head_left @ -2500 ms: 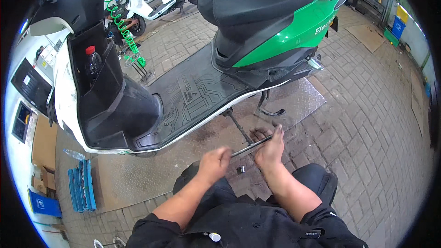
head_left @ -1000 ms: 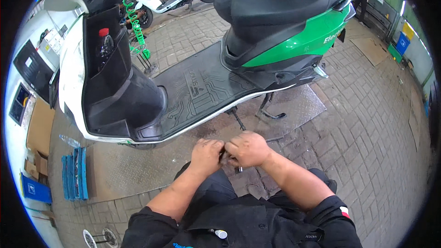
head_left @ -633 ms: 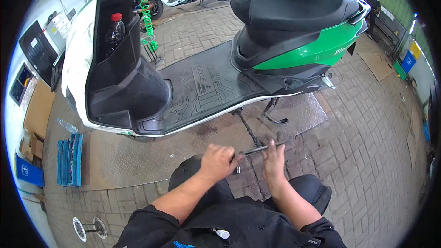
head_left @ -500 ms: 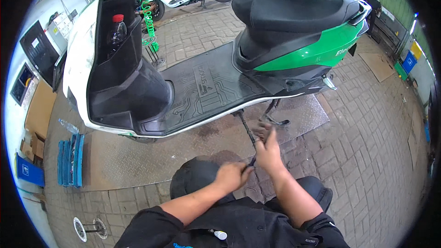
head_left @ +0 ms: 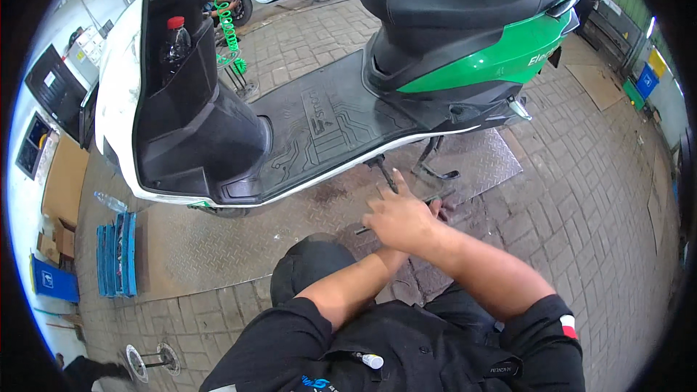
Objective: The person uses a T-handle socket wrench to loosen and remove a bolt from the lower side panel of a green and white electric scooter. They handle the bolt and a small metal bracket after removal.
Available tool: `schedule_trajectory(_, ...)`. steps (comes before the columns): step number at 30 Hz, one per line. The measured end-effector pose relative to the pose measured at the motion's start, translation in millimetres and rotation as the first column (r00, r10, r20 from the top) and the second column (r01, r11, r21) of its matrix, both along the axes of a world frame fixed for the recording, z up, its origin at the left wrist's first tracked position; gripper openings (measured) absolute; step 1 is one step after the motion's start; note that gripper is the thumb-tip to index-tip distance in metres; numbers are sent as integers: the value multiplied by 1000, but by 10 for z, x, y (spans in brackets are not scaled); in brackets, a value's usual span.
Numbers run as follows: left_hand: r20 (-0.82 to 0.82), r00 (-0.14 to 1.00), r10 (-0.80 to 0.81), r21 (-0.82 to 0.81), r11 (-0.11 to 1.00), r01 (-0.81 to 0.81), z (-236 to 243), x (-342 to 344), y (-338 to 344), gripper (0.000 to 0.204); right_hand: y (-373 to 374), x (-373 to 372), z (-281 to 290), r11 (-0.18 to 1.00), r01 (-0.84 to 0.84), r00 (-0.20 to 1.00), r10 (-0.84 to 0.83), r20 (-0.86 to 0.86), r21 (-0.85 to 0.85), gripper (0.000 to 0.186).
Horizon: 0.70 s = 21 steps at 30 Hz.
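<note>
Position. The dark rod (head_left: 388, 176) slopes out from under the footboard (head_left: 334, 112) of the scooter (head_left: 465, 62), toward the near edge of the metal plate (head_left: 218, 247). Its outer end is hidden by the right hand (head_left: 399, 218). The tip of a thin bar (head_left: 362, 231) shows just to the left of that hand; the join between bar and rod is not visible.

Hands. The right hand is palm down with its fingers spread; whether the palm closes on anything cannot be told. The left hand (head_left: 438, 208) passes beneath it, arms crossed, and only some fingers show on the far side. Its grip cannot be told.

Hazards.
1. Slip: if the rod is loaded off its own line, its inner end could jump out of its seat. The knuckles could then strike the underside of the footboard or the kickstand (head_left: 444, 175), which hangs near.
2. Pinch: with the arms crossed, a sudden turn of the bar could catch the lower hand against the upper.
3. Drop: a loose hold could let the bar fall past the plate's near edge onto the paving (head_left: 581, 189).
4. Tilt: a hard sideways pull could rock the scooter; its support cannot be confirmed.
</note>
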State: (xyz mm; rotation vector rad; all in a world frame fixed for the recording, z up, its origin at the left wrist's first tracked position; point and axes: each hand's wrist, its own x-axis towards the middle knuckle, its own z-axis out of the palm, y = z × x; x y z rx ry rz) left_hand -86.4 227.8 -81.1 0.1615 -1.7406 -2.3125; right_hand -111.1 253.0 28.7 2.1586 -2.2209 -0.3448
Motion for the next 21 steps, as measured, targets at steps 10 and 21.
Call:
schedule_trajectory(10, 291, 957, 9, -319, 943, 89, 181, 301, -262, 49, 420, -2, -601, 114, 993, 6, 177, 984, -27, 39)
schedule_trajectory(21, -297, 955, 0, -930, 226, -289, 1155, 1188, -663, 39, 235, -220, -835, 243, 964, -192, 373, 908, 104, 16)
